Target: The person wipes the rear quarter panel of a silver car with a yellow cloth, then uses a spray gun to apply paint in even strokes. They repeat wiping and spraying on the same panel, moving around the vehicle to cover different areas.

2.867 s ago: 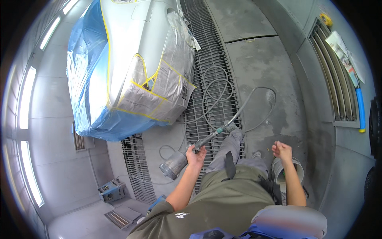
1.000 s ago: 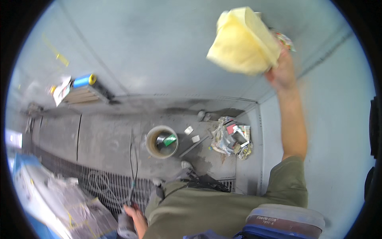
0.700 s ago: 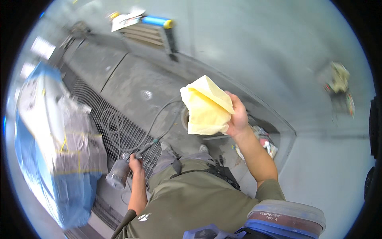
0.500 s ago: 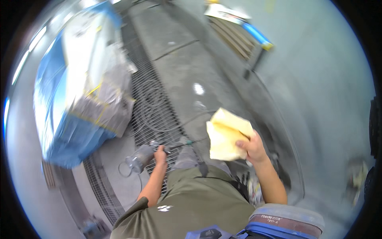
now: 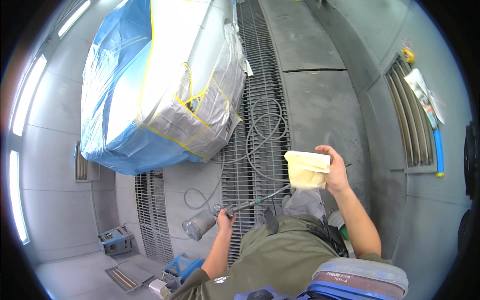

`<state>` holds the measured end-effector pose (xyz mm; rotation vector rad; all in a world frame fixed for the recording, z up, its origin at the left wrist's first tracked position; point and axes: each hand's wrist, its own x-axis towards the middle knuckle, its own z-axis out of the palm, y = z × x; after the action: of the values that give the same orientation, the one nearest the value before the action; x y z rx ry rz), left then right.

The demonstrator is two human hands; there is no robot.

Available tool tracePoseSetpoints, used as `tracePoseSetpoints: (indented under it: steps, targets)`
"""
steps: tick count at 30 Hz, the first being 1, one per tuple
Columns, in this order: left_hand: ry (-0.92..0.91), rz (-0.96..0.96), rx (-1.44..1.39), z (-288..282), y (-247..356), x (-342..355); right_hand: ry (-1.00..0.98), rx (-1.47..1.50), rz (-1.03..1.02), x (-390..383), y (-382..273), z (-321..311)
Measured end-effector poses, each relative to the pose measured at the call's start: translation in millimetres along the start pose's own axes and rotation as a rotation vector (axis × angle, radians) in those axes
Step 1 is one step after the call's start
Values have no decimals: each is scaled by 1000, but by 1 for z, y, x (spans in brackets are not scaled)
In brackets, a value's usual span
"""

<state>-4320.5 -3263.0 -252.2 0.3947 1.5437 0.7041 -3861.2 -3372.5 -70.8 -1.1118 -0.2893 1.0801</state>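
Observation:
My left hand (image 5: 224, 220) is closed on a spray gun (image 5: 220, 210) with a clear grey cup (image 5: 198, 224) hanging to the left and a hose with a green fitting running up to the right. My right hand (image 5: 337, 170) grips a folded pale-yellow cloth (image 5: 305, 165) above my legs. A respirator (image 5: 357, 277) hangs low at the right, below that forearm. Ahead stands a white car body (image 5: 175, 30) masked in blue film (image 5: 115, 90) and grey paper (image 5: 180, 127) with yellow tape.
Floor grates (image 5: 255, 75) carry loops of grey hose. A partly hidden bucket (image 5: 336, 218) is beside my legs. Blue equipment (image 5: 115, 242) and a blue step stool (image 5: 183, 266) sit lower left. A right wall vent (image 5: 410, 117) holds a blue roll (image 5: 438, 152) and paper.
My view has swung from the side wall back to the car. The yellow cloth, absent earlier in my right hand, was raised high by the wall, then came down in front of me.

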Motion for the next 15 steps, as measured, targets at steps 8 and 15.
tracePoseSetpoints:
  steps: [8, 15]
  targets:
    - [272, -187, -269, 28, 45, 25, -284, 254, 364, 279, 3, 91]
    - [257, -302, -447, 119, 103, 11, -321, -13, 332, 501, -1, 195]
